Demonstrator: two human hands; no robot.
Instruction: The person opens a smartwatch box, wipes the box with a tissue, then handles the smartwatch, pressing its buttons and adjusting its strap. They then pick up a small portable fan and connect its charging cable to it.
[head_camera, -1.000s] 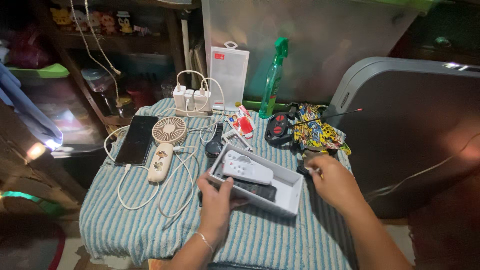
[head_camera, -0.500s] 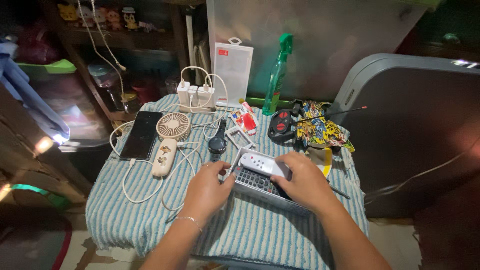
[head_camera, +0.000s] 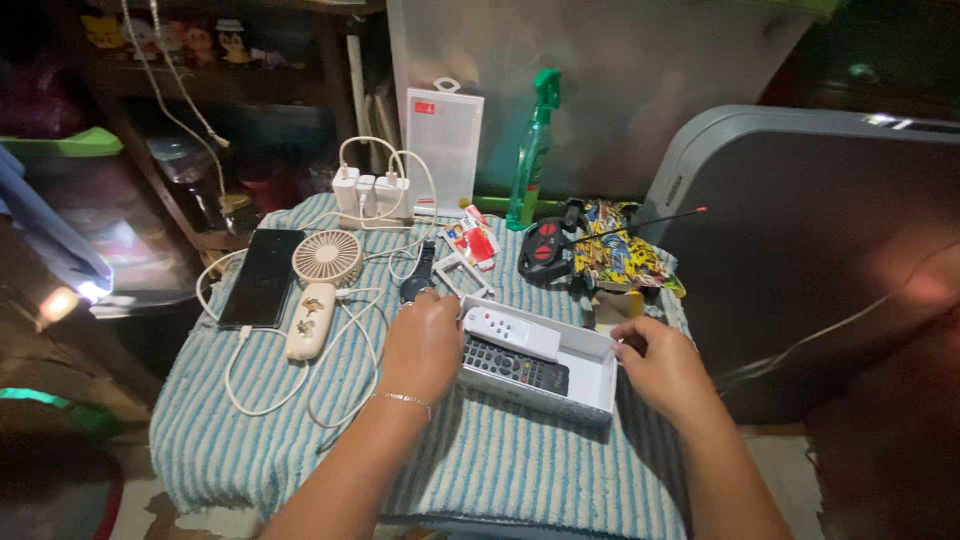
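Remotes, white (head_camera: 513, 333) and black (head_camera: 515, 364), already lie in the open box (head_camera: 598, 352) at lower centre of the frame, where your left hand (head_camera: 425, 345) and right hand (head_camera: 662, 365) grip its two ends, lid nowhere in sight.

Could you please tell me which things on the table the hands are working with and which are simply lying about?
In hand: white box, held by left hand and right hand; white remote; black remote.
Lying about: handheld fan, phone, spray bottle, chargers.
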